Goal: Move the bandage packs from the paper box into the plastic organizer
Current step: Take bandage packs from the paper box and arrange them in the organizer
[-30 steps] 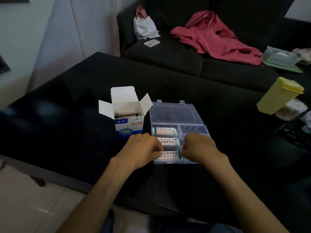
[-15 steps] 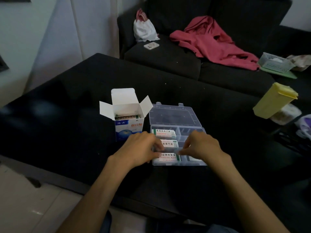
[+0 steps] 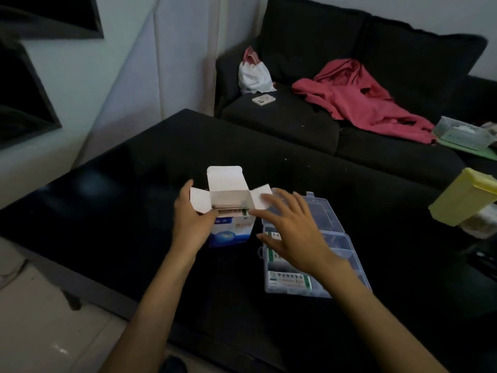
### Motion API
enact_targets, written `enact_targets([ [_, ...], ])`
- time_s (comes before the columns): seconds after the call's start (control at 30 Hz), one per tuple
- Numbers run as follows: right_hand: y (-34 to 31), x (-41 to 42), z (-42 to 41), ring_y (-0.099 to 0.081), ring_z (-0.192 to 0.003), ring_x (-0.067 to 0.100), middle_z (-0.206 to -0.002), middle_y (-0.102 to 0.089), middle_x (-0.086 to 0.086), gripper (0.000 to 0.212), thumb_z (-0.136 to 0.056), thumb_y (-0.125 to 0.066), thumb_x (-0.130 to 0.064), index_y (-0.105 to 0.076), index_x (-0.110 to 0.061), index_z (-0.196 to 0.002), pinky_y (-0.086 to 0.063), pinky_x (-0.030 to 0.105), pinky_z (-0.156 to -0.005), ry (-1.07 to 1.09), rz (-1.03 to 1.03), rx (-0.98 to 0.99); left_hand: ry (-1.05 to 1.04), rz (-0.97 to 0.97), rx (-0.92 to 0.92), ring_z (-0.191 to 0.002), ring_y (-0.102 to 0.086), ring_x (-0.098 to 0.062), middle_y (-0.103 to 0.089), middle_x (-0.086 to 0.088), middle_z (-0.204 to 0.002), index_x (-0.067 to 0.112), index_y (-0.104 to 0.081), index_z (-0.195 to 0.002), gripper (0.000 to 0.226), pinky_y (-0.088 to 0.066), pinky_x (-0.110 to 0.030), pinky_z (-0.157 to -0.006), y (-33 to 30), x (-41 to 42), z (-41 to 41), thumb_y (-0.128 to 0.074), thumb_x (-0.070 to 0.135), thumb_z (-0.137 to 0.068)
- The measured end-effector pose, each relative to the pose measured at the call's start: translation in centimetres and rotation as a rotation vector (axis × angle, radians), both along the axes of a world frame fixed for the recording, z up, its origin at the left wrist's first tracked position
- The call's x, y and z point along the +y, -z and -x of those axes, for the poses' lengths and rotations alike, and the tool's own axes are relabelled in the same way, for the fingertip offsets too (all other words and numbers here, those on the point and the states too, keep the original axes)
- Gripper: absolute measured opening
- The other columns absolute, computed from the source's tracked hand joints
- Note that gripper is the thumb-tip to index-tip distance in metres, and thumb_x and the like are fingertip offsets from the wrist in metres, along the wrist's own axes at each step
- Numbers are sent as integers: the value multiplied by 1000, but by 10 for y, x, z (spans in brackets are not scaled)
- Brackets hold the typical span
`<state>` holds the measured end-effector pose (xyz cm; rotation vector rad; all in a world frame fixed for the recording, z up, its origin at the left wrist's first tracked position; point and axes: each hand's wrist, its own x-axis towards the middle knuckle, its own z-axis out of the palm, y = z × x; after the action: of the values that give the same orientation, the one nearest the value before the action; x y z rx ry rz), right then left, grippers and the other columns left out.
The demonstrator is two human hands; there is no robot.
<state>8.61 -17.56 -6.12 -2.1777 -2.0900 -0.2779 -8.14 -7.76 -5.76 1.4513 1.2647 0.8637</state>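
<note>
The left hand (image 3: 192, 224) grips the paper box (image 3: 231, 230) from its left side, thumb across the front near the top edge and fingers reaching up behind the left flap. The box stands upright on the black table (image 3: 107, 211) with all its flaps open, and bandage packs (image 3: 231, 210) show inside just below the rim, right beside the left thumb tip. The right hand (image 3: 293, 232) hovers with fingers spread and straight, holding nothing, fingertips over the box's right flap and palm above the plastic organizer (image 3: 336, 238). The organizer lies open just right of the box, and one pack (image 3: 289, 280) rests in its nearest compartment, below the right wrist
</note>
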Motion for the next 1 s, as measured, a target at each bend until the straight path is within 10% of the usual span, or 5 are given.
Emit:
enact_targets([
  [0.17, 16, -21, 5, -37, -129, 23, -131, -55, 2, 23, -88, -61, -35, -68, -32, -110, -14, 36, -114, -40, -194, 38, 350, -29, -32, -91, -55, 0, -58, 5, -113, 32, -62, -112, 53, -40, 2, -62, 5, 3, 19, -64, -10, -79],
  [0.4, -17, -5, 27, -62, -89, 16, -101, -70, 0, 26, -93, -54, -33, -71, -19, -107, -47, 24, -69, -32, -149, 168, 395, -125, 60, -111, -51, -14, -55, 4, -119, 32, -56, -127, 66, -43, -21, -85, 14, 0, 14, -75, -1, -73],
  [0.73, -40, 55, 43, -61, -102, 26, -111, -63, 10, 25, -93, -56, -22, -59, -16, -117, -44, 36, -94, -55, 302, -216, 392, -91, 59, -114, -52, -23, -53, -4, -126, 39, -53, -130, 71, -48, -41, -96, 21, 1, 12, -78, 6, -72],
  [1.0, -29, 53, 19, -61, -95, 20, -110, -67, 6, 31, -92, -55, -28, -62, -19, -121, -50, 30, -80, -104, 259, -25, 385, -54, 58, -114, -50, -23, -50, -4, -127, 39, -50, -133, 73, -48, -40, -97, 24, 4, 10, -74, 2, -76],
])
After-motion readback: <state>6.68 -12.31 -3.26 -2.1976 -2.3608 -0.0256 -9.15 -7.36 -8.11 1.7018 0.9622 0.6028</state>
